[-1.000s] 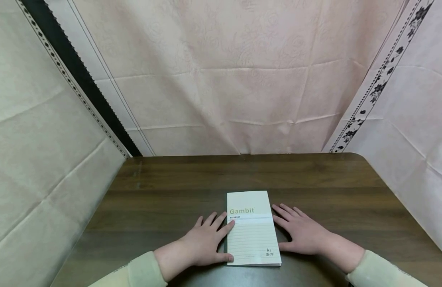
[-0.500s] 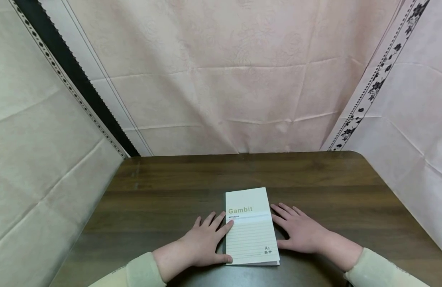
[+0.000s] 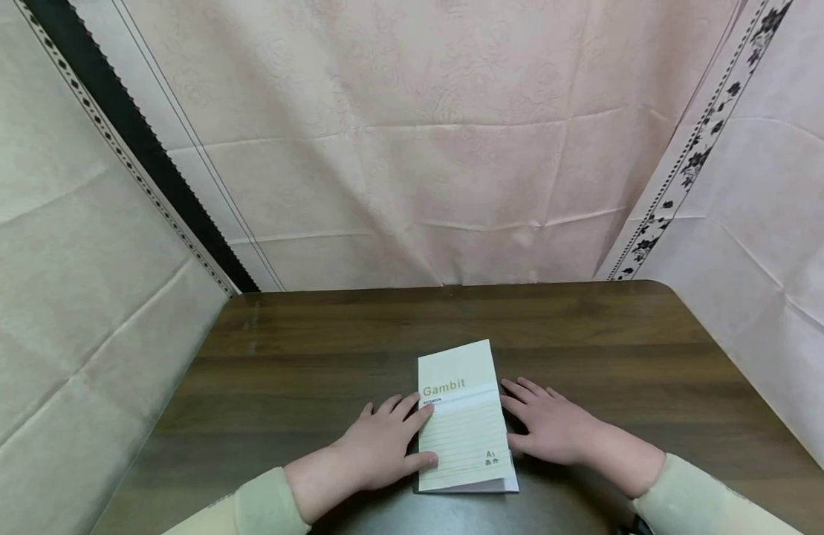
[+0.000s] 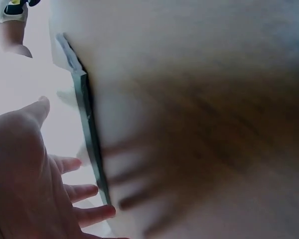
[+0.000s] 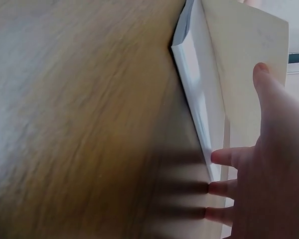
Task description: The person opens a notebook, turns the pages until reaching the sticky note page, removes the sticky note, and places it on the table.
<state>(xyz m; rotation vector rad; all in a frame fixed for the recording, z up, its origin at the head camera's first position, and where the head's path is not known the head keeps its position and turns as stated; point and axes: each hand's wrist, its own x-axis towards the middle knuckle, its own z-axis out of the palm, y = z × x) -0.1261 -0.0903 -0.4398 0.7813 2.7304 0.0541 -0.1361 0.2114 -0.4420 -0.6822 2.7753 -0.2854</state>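
A pale notebook (image 3: 458, 427) with "Gambit" on its cover lies on the wooden table, its dark spine (image 4: 88, 124) on the left side. The cover's right edge is raised, and inner pages show below it. My left hand (image 3: 378, 449) rests with spread fingers along the spine side, thumb and index finger over the cover. From the right, my right hand (image 3: 555, 423) reaches to the page edge with its fingers straight. In the right wrist view its thumb (image 5: 264, 82) touches the lifted cover (image 5: 244, 45), while the other fingertips meet the page block.
The brown table (image 3: 305, 357) extends around the notebook to a rounded far right corner. Light cloth hangs behind it (image 3: 412, 186) and on both sides, with a black strip (image 3: 144, 148) at left and a floral border (image 3: 699, 156) at right.
The notebook's cover has risen along its right edge and tilts toward the left. My right hand has shifted slightly left with it; my left thumb has moved up the cover a little.
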